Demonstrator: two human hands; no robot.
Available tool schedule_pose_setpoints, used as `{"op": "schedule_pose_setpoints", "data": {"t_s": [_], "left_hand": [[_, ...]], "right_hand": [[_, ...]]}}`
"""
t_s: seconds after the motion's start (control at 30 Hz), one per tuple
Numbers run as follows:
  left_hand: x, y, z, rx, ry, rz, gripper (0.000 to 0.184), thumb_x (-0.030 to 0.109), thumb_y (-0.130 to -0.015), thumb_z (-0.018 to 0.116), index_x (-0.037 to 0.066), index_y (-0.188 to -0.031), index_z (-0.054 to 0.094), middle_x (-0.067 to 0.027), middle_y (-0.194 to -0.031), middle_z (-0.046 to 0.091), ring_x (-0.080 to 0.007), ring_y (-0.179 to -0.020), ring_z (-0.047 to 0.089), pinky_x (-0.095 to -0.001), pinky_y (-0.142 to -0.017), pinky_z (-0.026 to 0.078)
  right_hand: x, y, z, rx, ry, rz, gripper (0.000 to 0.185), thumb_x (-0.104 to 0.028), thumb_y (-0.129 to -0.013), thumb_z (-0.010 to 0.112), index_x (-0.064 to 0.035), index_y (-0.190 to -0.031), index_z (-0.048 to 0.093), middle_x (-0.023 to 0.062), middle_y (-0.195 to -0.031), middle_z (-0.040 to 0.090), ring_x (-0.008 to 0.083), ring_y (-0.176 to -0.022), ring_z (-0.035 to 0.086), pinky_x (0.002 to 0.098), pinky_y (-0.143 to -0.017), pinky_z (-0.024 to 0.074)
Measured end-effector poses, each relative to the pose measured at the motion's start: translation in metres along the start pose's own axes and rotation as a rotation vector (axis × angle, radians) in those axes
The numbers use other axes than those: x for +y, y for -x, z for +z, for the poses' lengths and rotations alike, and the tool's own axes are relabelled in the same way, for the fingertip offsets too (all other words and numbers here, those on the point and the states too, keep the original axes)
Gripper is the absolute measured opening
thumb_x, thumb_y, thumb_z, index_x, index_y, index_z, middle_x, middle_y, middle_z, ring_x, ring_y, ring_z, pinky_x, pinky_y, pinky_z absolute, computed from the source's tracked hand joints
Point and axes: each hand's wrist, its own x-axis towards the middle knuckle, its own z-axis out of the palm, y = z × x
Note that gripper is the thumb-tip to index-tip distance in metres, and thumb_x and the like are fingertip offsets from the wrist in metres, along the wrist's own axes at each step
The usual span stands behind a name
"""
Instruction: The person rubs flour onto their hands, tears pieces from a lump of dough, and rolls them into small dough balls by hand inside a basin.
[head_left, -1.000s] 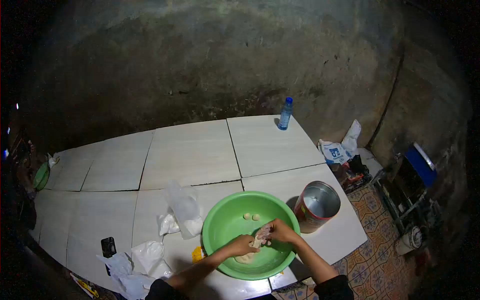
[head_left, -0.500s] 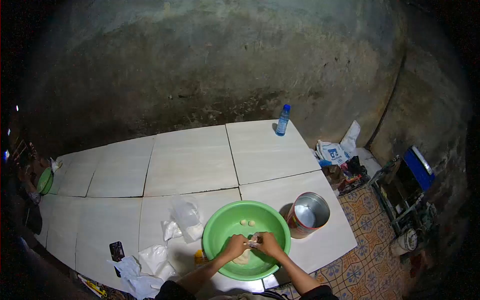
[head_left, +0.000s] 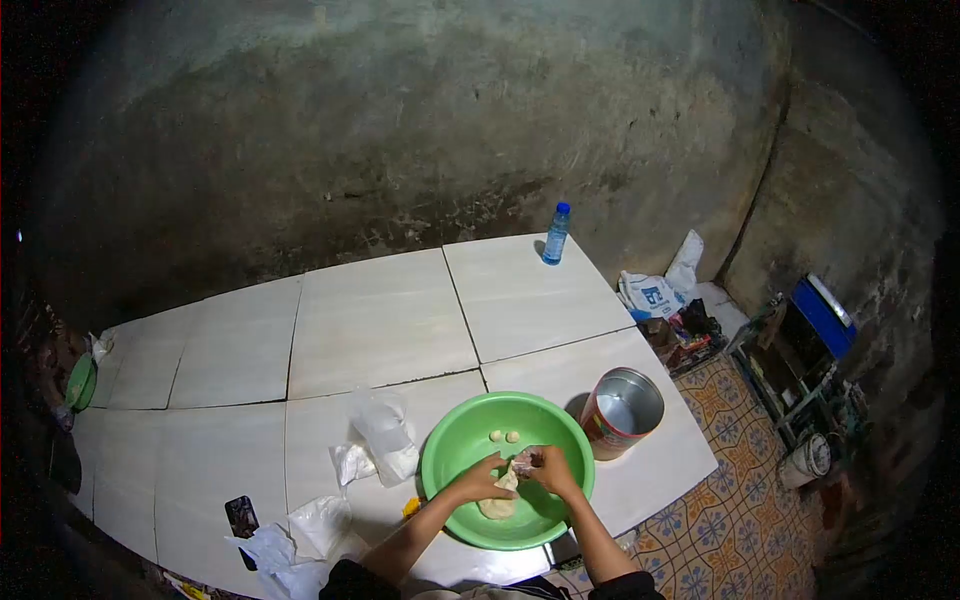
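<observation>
Inside a wide green basin (head_left: 452,424) lies a lump of pale dough (head_left: 496,509). A neck of it rises between the thumb and fingers of my left hand (head_left: 478,480), which is closed around it. Just to the right, my right hand (head_left: 546,469) has its fingers curled in a pinch at the top of the dough, with pale dough on the fingertips. The exact grip there is partly hidden by the fingers. Two small dough balls (head_left: 504,437) sit apart on the basin floor beyond my hands.
Right of the basin stands a large open tin (head_left: 622,412). Plastic bags of white powder (head_left: 382,445), crumpled bags (head_left: 295,545) and a phone (head_left: 241,517) lie left. A blue bottle (head_left: 556,234) stands at the tiled table's (head_left: 380,330) far edge.
My hands have shifted: the left has opened somewhat around the dough's neck, and the right has turned and lifted slightly beside it. The whole view has tilted a little.
</observation>
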Motion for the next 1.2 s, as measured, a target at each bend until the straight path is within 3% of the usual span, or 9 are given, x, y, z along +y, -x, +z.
{"op": "schedule_pose_setpoints", "data": {"t_s": [0.1,0.13,0.2,0.37,0.53,0.7,0.8,0.87,1.2], "left_hand": [[0.004,0.003,-0.003,-0.073,0.144,-0.103,0.047,0.035,-0.063,0.083,0.002,-0.091,0.066,-0.0127,-0.087,0.067,-0.0223,-0.08,0.063,-0.0355,-0.072,0.049],[0.015,0.001,-0.006,-0.155,-0.099,-0.181,0.063,0.03,-0.063,0.086,-0.002,-0.111,0.06,-0.0152,-0.1,0.067,-0.0232,-0.095,0.064,-0.0326,-0.084,0.051],[0.01,-0.001,-0.003,-0.139,0.002,-0.152,0.059,0.021,-0.058,0.088,-0.001,-0.107,0.062,-0.013,-0.087,0.069,-0.0218,-0.082,0.067,-0.0324,-0.074,0.053],[0.02,-0.003,-0.008,0.156,-0.072,-0.199,0.065,0.014,-0.053,0.087,0.005,-0.102,0.046,-0.0124,-0.075,0.066,-0.0233,-0.071,0.066,-0.0357,-0.064,0.052],[0.02,0.0,-0.009,0.215,-0.132,-0.144,0.071,0.017,-0.052,0.089,0.006,-0.104,0.043,-0.011,-0.077,0.06,-0.0249,-0.077,0.063,-0.0381,-0.07,0.05],[0.004,0.002,-0.008,-0.012,-0.07,-0.101,0.071,0.024,-0.048,0.092,0.005,-0.103,0.05,-0.0121,-0.086,0.063,-0.0295,-0.082,0.063,-0.0382,-0.073,0.05],[0.006,0.001,-0.011,-0.061,-0.029,-0.125,0.063,0.028,-0.051,0.09,0.003,-0.102,0.062,-0.0133,-0.096,0.067,-0.0256,-0.091,0.065,-0.035,-0.079,0.05],[0.012,0.002,-0.013,-0.034,-0.038,-0.198,0.055,0.026,-0.05,0.09,0.005,-0.093,0.065,-0.0108,-0.094,0.069,-0.026,-0.087,0.066,-0.035,-0.077,0.051],[0.01,0.001,-0.013,-0.113,-0.052,-0.191,0.055,0.03,-0.059,0.087,0.002,-0.099,0.062,-0.0121,-0.089,0.066,-0.0248,-0.083,0.063,-0.0366,-0.076,0.049]], "right_hand": [[0.005,0.005,0.01,-0.003,0.007,-0.039,0.021,-0.007,-0.072,0.074,0.0016,-0.09,0.068,0.0075,-0.08,0.069,0.0131,-0.07,0.063,0.029,-0.067,0.0516],[0.004,0.007,0.01,-0.057,-0.001,-0.05,0.024,-0.009,-0.073,0.074,0.0002,-0.095,0.068,0.008,-0.085,0.069,0.0138,-0.073,0.063,0.0297,-0.068,0.0516],[0.001,0.006,0.008,-0.157,-0.017,-0.081,0.032,-0.013,-0.074,0.073,-0.0028,-0.104,0.067,0.009,-0.095,0.069,0.0152,-0.077,0.063,0.0313,-0.071,0.0515],[-0.017,0.012,0.01,-0.215,0.285,-0.129,0.047,-0.029,-0.063,0.085,-0.0078,-0.102,0.069,0.0086,-0.08,0.069,0.0169,-0.067,0.061,0.0324,-0.067,0.0496],[-0.011,0.011,0.013,-0.187,0.114,-0.16,0.029,-0.016,-0.068,0.079,-0.002,-0.091,0.069,0.0103,-0.075,0.068,0.0157,-0.066,0.062,0.0324,-0.064,0.0494],[-0.005,0.011,0.014,-0.112,0.155,-0.206,0.01,-0.003,-0.073,0.071,0.0001,-0.082,0.067,0.0067,-0.069,0.067,0.0122,-0.057,0.06,0.0274,-0.053,0.0479],[-0.002,0.009,0.018,-0.114,-0.091,0.026,0.006,-0.002,-0.076,0.07,0.0006,-0.081,0.067,0.005,-0.064,0.065,0.0106,-0.053,0.059,0.0255,-0.05,0.0465],[0.0,0.008,0.018,-0.094,-0.139,0.01,0.005,-0.003,-0.078,0.07,0.0013,-0.078,0.067,0.0037,-0.062,0.063,0.009,-0.051,0.057,0.0246,-0.049,0.0458],[0.006,0.001,0.023,-0.01,0.003,-0.06,0.006,-0.002,-0.075,0.071,0.002,-0.078,0.068,0.0035,-0.064,0.064,0.009,-0.056,0.058,0.0252,-0.051,0.0463]]}}
